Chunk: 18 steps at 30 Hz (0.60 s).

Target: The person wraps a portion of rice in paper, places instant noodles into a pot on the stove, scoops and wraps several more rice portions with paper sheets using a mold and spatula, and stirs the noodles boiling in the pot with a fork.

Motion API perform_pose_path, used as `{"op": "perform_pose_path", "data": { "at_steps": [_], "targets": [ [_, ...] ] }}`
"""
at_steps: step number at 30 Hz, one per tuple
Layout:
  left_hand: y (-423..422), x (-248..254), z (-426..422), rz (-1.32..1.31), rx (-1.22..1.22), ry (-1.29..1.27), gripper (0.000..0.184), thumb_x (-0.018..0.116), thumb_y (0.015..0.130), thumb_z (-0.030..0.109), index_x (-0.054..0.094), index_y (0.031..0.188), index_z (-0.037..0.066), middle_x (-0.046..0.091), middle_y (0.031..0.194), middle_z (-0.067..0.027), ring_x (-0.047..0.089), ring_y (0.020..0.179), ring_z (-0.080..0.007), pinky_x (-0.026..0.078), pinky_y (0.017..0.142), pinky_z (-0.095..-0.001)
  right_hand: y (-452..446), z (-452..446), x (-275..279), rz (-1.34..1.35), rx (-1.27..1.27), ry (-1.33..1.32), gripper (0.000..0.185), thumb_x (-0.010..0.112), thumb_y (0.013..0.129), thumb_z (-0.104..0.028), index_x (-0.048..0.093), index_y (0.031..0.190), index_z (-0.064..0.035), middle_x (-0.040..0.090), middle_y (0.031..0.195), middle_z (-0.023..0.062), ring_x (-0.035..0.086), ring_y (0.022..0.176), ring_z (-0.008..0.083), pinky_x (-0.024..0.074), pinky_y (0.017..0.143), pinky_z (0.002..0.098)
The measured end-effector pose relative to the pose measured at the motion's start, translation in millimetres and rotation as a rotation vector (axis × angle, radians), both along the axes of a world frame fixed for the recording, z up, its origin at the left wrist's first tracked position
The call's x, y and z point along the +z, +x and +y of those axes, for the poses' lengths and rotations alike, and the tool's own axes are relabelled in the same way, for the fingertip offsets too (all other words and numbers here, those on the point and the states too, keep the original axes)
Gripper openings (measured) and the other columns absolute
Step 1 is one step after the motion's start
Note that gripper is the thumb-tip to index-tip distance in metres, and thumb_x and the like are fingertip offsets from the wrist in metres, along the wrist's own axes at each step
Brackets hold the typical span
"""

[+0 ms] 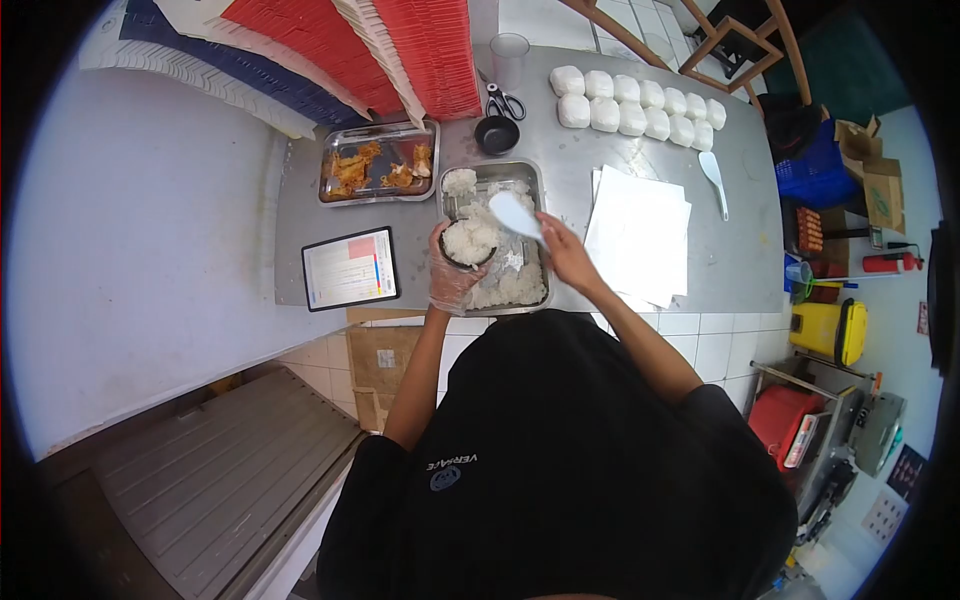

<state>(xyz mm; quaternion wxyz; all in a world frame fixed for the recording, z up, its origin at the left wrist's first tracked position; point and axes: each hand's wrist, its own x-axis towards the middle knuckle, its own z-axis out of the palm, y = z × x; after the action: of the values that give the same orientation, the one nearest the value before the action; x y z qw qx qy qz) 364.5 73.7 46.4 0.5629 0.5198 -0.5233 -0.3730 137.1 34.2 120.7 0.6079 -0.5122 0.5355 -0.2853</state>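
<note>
So the far side of the bench (740, 265) has two neat rows of white wrapped bundles (632, 119), a dozen or so, and those look finished. The one in the works isn't there yet: its rice (470, 240) is loose and heaped in a dark bowl (463, 266), with no wrapper on it.

Left hand (455, 285) is gloved, fingers curled round the side of that bowl, at the left part of the metal tray (545, 190). Right hand (568, 258) has its fingers closed on the handle of a white paddle (512, 214), blade just beside the heap. Can't really tell from up here if the blade is touching the rice, tbh.

Plenty of stuff left too: clumps of rice around the tray with bare metal showing between, some orange-brown food pieces (350, 172) in a second tray (380, 200), and a loose stack of white paper (635, 240) lying flat to the right. Spare paddle (714, 185) sits beyond the paper, not in either hand.
</note>
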Motion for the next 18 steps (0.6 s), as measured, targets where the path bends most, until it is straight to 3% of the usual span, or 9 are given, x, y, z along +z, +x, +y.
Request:
{"op": "perform_pose_path", "data": {
  "at_steps": [2,5,9,11,12,13,15,16,18],
  "targets": [
    [-3,8,-2,0.069,-0.059,0.022,0.107,0.090,0.059,0.012,0.021,0.140,0.010,0.049,0.125,-0.0141,0.055,0.113,-0.0248,0.047,0.098,-0.0357,14,24,10,-0.046,0.052,0.095,0.045,0.040,0.103,-0.036,0.050,0.137,-0.0089,0.051,0.069,0.0015,0.042,0.054,0.0090,0.0384,0.053,0.0258],
    [-7,26,-1,0.017,-0.059,0.027,0.105,0.091,0.058,0.015,0.025,0.140,0.010,0.047,0.128,-0.0133,0.053,0.117,-0.0254,0.045,0.100,-0.0359,31,45,3,0.150,0.040,-0.533,0.042,0.043,0.102,-0.034,0.052,0.134,-0.0097,0.069,0.101,0.0170,0.068,0.080,0.0324,0.0522,0.073,0.0394],
    [-10,33,2,-0.234,-0.042,-0.006,0.103,0.091,0.056,0.018,0.031,0.139,0.010,0.046,0.130,-0.0121,0.051,0.119,-0.0262,0.042,0.103,-0.0370,27,32,39,0.312,0.171,-0.313,0.040,0.047,0.100,-0.032,0.054,0.131,-0.0077,0.063,0.116,0.0217,0.063,0.098,0.0425,0.0503,0.085,0.0445],
    [-10,35,4,-0.273,-0.033,-0.007,0.102,0.090,0.056,0.018,0.032,0.139,0.010,0.045,0.130,-0.0118,0.050,0.119,-0.0264,0.042,0.103,-0.0374,16,9,25,0.355,0.176,-0.337,0.038,0.050,0.099,-0.030,0.056,0.126,-0.0046,0.062,0.113,0.0228,0.061,0.097,0.0432,0.0503,0.084,0.0452],
    [-10,40,4,-0.279,-0.055,-0.019,0.102,0.090,0.056,0.017,0.032,0.139,0.010,0.045,0.131,-0.0119,0.050,0.119,-0.0262,0.042,0.103,-0.0375,10,5,20,0.367,0.109,-0.606,0.041,0.051,0.098,-0.027,0.049,0.133,-0.0053,0.066,0.094,0.0250,0.064,0.084,0.0436,0.0514,0.074,0.0470],
    [-12,44,2,-0.282,-0.074,-0.034,0.103,0.090,0.055,0.016,0.031,0.140,0.009,0.045,0.131,-0.0119,0.050,0.119,-0.0260,0.042,0.103,-0.0375,9,3,34,0.365,0.114,-0.614,0.041,0.051,0.098,-0.027,0.049,0.133,-0.0053,0.066,0.094,0.0250,0.064,0.084,0.0436,0.0514,0.074,0.0470],
    [-13,38,0,-0.147,-0.045,-0.005,0.102,0.090,0.054,0.016,0.033,0.139,0.009,0.044,0.131,-0.0116,0.049,0.120,-0.0252,0.042,0.103,-0.0367,7,14,73,0.489,0.048,-0.323,0.049,0.052,0.097,-0.025,0.037,0.141,-0.0077,0.063,0.069,0.0235,0.062,0.068,0.0439,0.0494,0.063,0.0490],
    [-11,33,-1,-0.119,-0.048,-0.005,0.102,0.090,0.054,0.016,0.033,0.138,0.009,0.045,0.130,-0.0112,0.050,0.119,-0.0248,0.043,0.102,-0.0360,5,22,63,0.465,0.064,-0.432,0.058,0.054,0.096,-0.025,0.027,0.146,-0.0097,0.057,0.055,0.0189,0.058,0.054,0.0436,0.0455,0.053,0.0506],
    [-10,34,1,-0.089,-0.051,0.002,0.102,0.091,0.053,0.016,0.034,0.137,0.009,0.045,0.129,-0.0108,0.050,0.118,-0.0243,0.044,0.102,-0.0353,9,38,53,0.520,0.131,-0.473,0.060,0.055,0.096,-0.024,0.027,0.147,-0.0110,0.058,0.057,0.0199,0.059,0.055,0.0417,0.0451,0.052,0.0497]
  ]
}}
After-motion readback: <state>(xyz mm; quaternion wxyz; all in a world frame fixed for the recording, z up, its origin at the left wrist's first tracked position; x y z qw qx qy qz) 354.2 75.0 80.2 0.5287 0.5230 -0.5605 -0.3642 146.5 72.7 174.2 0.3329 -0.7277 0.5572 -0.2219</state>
